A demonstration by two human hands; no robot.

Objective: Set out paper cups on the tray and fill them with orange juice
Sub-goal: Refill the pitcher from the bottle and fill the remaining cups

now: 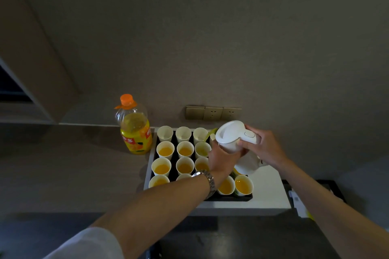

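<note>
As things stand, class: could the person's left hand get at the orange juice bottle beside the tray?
Probably not at once. The left hand is steadying the white kettle during pouring. The orange juice bottle stands unobstructed left of the tray, so once that hand lets go, the path looks free.

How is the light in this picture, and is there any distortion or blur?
Head view: dim, warm light; the bottle throws a soft shadow to its left on the counter. Wide-angle lens bends the wall lines outward. The cups and white kettle look sharp; the near sleeve is soft.
</note>
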